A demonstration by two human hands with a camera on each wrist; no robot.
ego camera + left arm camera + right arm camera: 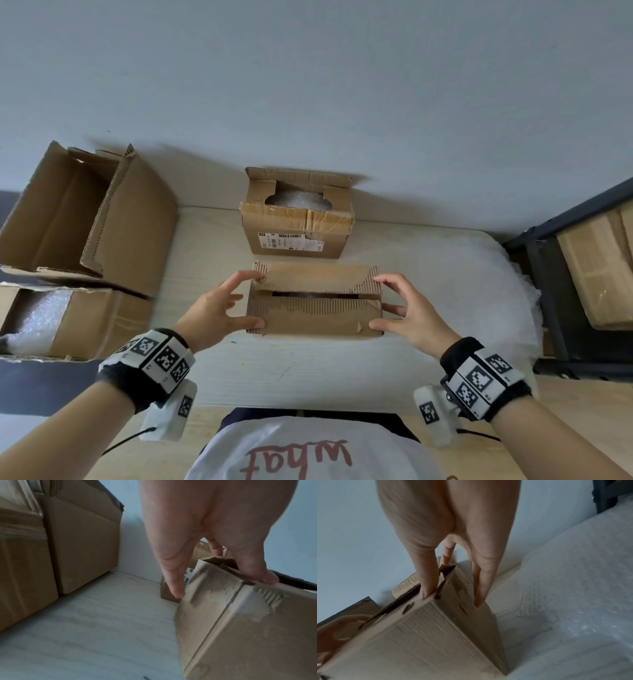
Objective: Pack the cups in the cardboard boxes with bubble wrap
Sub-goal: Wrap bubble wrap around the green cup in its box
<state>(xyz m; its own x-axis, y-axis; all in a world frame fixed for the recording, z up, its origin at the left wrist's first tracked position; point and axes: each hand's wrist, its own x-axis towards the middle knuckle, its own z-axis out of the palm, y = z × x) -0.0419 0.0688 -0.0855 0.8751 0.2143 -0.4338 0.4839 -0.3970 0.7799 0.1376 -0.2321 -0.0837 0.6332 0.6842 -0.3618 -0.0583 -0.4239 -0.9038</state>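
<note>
A small cardboard box [313, 308] stands on the table's middle, its two top flaps folded nearly flat with a dark slit between them. My left hand [245, 298] is at its left end, thumb on the near corner and index fingertip on the far flap. At the right end my right hand [385, 303] mirrors it. In the left wrist view the box [248, 622] has the thumb on its top edge. In the right wrist view straight fingers [481, 588] lie down the side of the box [428, 635]. No bare cup shows.
Behind stands an open labelled box [298, 236] holding a bubble-wrapped bundle [298, 200]. At the left are a big empty box [85, 212] and a box with bubble wrap [61, 322]. A bubble wrap sheet [472, 281] covers the table's right side, beside a dark rack [548, 274].
</note>
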